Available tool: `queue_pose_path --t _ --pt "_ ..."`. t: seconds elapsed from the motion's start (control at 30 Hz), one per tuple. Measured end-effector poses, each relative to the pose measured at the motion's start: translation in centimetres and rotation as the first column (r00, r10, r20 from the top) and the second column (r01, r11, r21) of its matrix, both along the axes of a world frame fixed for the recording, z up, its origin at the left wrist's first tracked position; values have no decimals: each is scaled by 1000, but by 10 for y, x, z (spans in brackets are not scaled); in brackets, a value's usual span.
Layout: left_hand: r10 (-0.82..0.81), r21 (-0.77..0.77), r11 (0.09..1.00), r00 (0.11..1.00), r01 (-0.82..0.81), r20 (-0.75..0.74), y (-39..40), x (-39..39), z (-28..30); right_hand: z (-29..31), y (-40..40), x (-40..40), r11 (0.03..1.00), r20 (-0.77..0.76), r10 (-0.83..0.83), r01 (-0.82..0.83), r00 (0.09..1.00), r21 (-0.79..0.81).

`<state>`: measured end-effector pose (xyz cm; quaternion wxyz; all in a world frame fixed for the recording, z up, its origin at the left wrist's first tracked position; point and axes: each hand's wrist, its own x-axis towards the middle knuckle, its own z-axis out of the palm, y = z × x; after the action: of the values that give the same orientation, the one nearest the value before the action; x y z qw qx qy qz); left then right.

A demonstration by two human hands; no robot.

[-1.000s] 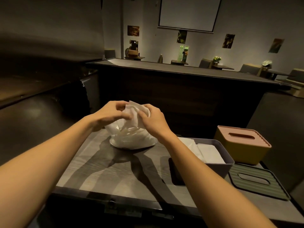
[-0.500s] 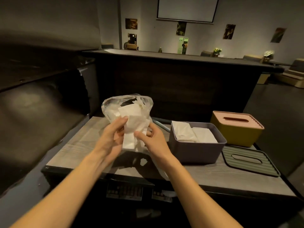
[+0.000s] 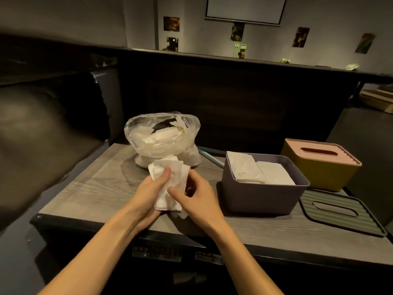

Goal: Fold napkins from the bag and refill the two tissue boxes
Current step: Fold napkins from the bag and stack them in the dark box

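So the napkin point(image 3: 168, 184) is out of the bag and sitting between both hands, just above the near half of the tabletop point(image 3: 89, 188). Left hand point(image 3: 148, 192) has its grip wrapped round the lower left part, thumb pressed flat on the top face and the fingers tucked underneath. Right hand point(image 3: 197, 199) comes in from about 4 o'clock of the napkin, thumb laid on the lower right bit, other fingers curled at the right edge. Looks like a pinch to me, though I can't see the fingertips.

Handling-wise: thin soft paper, weighs basically nothing, zero stiffness. It's already crumpled and will flop wherever it isn't supported. Tears easily if the two hands pull apart, so I'd guess light pinches at the corners or edges, smooth it flat, then crease. Not slippery, but the layers may drag on each other.

The plastic bag point(image 3: 163, 137) sits just past the napkin at 12 o'clock, mouth open, plenty more inside. Open grey box point(image 3: 263, 192) is at 3 o'clock of the hands with folded napkins point(image 3: 261, 171) stacked in it, near the rim but not quite full I think. Its green lid point(image 3: 340, 213) lies on the tabletop at the box's 4 o'clock. The yellow box point(image 3: 319, 169) with the pink lid is behind, closed.
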<state>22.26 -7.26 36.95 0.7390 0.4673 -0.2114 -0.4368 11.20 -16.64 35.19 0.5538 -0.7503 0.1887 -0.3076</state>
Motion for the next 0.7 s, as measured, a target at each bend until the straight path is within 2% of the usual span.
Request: queue_pose_path --t 0.07,0.13,0.23,0.37,0.43,0.53,0.7 --pt "36 6 999 995 -36 94 -2 4 -2 -3 -1 4 991 21 -122 123 992 -45" --pt "6 32 999 971 -14 239 -3 4 -4 -3 -5 6 980 63 -189 183 980 82" --pt "-129 72 991 929 111 347 -2 0 -7 2 -5 3 975 55 -142 130 988 183" --pt "-257 59 966 898 253 357 0 6 -14 4 -2 2 976 151 -106 74 983 204" --pt "-295 45 953 878 301 377 0 9 -16 6 -1 0 983 224 -156 128 962 135" --pt "-245 29 966 878 256 411 -3 10 -21 9 2 -5 968 337 -224 248 914 -28" --pt "-224 53 973 863 225 453 -3 7 -18 11 6 -8 938 435 -258 331 863 -101"
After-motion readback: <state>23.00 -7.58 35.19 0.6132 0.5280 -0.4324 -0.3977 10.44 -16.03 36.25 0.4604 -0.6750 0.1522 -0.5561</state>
